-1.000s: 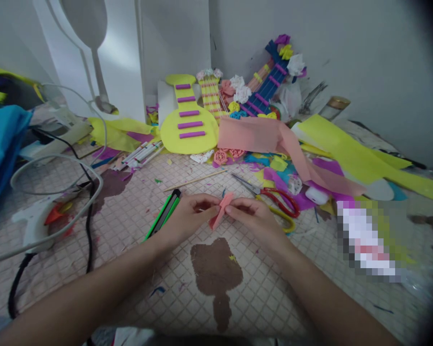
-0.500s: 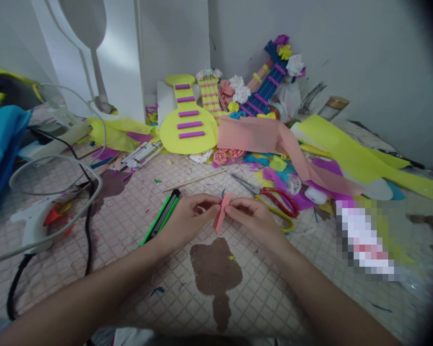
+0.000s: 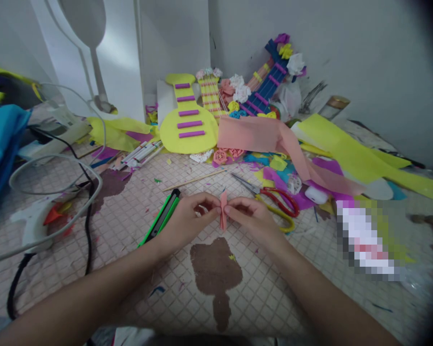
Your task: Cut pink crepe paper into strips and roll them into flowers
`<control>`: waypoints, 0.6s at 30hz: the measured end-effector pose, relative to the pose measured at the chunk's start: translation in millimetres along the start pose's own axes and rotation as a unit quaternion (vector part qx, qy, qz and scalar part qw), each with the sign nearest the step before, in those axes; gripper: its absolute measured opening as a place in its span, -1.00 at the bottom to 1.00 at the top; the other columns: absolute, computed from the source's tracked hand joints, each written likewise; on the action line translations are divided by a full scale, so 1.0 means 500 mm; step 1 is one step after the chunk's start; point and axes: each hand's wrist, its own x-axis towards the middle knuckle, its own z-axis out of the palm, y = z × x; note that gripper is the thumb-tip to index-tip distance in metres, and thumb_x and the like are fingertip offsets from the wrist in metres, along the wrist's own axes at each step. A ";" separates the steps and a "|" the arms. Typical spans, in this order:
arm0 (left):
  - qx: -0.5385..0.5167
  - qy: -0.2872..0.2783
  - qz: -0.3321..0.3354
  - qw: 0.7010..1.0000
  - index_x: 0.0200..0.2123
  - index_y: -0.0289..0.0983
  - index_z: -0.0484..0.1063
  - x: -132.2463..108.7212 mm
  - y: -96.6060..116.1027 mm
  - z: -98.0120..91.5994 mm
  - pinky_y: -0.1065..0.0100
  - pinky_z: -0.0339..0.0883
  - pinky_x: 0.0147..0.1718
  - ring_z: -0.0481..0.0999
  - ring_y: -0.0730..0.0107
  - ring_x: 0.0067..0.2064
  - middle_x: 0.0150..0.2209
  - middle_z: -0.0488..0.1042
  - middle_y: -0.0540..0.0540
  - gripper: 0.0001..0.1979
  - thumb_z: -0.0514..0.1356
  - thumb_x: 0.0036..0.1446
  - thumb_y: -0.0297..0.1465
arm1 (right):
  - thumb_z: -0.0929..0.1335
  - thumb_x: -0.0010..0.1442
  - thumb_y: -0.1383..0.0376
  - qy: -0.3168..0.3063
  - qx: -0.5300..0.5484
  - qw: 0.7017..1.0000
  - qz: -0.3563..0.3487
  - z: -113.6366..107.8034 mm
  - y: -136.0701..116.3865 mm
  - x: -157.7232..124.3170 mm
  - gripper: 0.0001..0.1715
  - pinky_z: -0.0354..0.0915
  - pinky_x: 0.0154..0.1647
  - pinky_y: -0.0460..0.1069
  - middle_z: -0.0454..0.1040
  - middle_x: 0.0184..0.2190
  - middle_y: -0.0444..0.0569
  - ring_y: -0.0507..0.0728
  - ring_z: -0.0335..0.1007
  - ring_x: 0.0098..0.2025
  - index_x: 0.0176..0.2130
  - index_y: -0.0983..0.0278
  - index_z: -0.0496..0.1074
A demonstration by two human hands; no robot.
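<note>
A small folded strip of pink paper [image 3: 223, 211] stands nearly upright between my two hands. My left hand [image 3: 198, 216] pinches it from the left with thumb and fingers. From the other side, my right hand [image 3: 250, 216] pinches the same strip. A green and black utility knife [image 3: 162, 218] lies beside my left hand. Scissors [image 3: 279, 199] with red and yellow handles rest just beyond my right hand. Behind the hands, a thin wooden stick [image 3: 195, 180] lies on the table.
A yellow guitar-shaped cutout [image 3: 189, 127] with purple bars leans at the back, beside a blue one [image 3: 270, 79]. Pink paper [image 3: 252, 134] and yellow paper [image 3: 350, 149] spread rightward. A white glue gun [image 3: 32, 218] and cables lie left.
The pink strip has turned from a slant to nearly upright between my fingers. Both hands stay in almost the same place and keep their pinch.
</note>
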 end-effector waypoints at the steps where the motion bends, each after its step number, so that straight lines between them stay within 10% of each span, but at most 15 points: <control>1: 0.004 -0.001 -0.002 1.000 -0.42 -0.29 0.42 0.000 0.001 0.000 0.40 0.29 -0.39 0.43 0.45 -0.38 -0.42 0.47 -0.02 -0.92 0.15 0.03 -0.41 | 0.39 -0.05 0.23 0.001 -0.004 1.000 -0.001 0.000 0.000 0.000 -0.86 0.23 -0.38 -0.05 0.43 -0.51 -0.13 0.02 0.32 -0.43 -0.47 0.27 0.45; 18: -0.051 0.006 -0.006 0.999 -0.40 -0.29 0.44 -0.001 0.008 0.001 0.37 0.31 -0.31 0.44 0.42 -0.34 -0.41 0.48 -0.04 -0.89 0.14 0.05 -0.38 | 0.38 -0.01 0.23 -0.020 0.004 1.000 -0.023 0.004 0.002 -0.001 -0.86 0.22 -0.39 -0.07 0.39 -0.53 -0.16 0.01 0.29 -0.44 -0.49 0.27 0.42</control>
